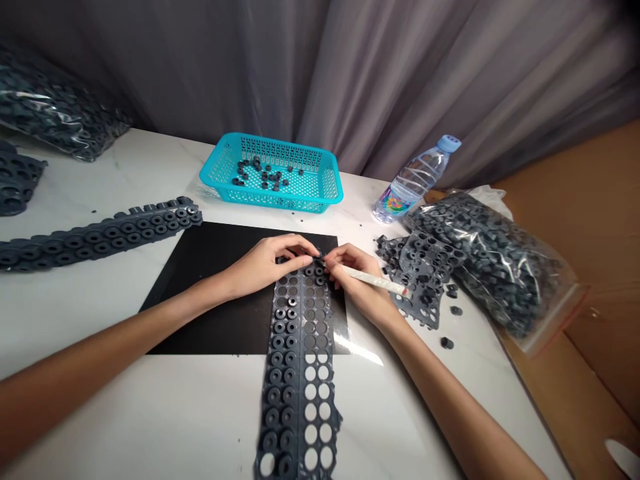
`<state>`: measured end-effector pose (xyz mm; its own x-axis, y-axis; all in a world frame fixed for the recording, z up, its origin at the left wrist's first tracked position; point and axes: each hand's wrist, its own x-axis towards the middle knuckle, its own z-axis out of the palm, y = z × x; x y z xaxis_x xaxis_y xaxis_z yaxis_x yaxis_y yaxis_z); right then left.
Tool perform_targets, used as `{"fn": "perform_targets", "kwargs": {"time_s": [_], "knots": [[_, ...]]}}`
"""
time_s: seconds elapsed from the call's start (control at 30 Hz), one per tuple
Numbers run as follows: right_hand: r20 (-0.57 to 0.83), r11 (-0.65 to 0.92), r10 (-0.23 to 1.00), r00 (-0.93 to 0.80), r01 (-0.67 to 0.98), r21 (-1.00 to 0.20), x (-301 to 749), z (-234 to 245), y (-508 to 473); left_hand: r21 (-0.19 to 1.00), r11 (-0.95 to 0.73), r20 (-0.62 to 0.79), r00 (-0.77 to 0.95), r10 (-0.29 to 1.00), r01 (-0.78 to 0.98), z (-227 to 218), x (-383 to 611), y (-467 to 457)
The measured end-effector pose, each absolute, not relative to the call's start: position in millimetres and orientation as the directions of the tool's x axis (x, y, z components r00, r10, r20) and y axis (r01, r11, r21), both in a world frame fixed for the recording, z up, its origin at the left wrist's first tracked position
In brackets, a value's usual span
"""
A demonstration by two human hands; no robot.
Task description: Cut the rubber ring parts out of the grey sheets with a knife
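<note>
A perforated dark rubber strip [301,347] is being supported by the white tabletop [190,413], its far part lying across a black mat [215,320]. Most nearer holes in its left-hand rows are being occupied by ring-shaped plugs [275,379]. At the far end, a pale pen-like tool [373,279] is being pinched between the thumb and fingers of the right hand [357,277]. The left hand's [263,267] thumb and forefinger are being held almost tip to tip there; whether anything is being gripped cannot be told. Beyond, loose plugs are being contained by a turquoise plastic basket [280,199], backed by a grey curtain [320,67].
</note>
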<state>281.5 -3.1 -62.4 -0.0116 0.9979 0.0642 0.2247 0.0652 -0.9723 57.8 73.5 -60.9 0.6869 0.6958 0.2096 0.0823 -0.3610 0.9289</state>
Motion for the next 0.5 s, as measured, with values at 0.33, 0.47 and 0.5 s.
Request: {"fn": "perform_targets", "kwargs": {"time_s": [0.33, 0.47, 0.5], "knots": [[0.083, 0.075, 0.996, 0.02, 0.251, -0.965, 273.8, -63.9, 3.8, 0.688, -0.681, 0.318, 0.741, 0.591, 0.249, -60.0, 59.4, 91.1], [0.079, 0.072, 0.997, 0.014, 0.284, -0.956, 273.9, -63.8, 3.9, 0.642, -0.721, 0.317, 0.766, 0.56, 0.26, -61.8, 55.3, 91.7], [0.078, 0.071, 0.997, 0.014, 0.289, -0.955, 273.8, -63.6, 3.9, 0.632, -0.729, 0.319, 0.769, 0.554, 0.262, -62.4, 54.5, 92.0]]}}
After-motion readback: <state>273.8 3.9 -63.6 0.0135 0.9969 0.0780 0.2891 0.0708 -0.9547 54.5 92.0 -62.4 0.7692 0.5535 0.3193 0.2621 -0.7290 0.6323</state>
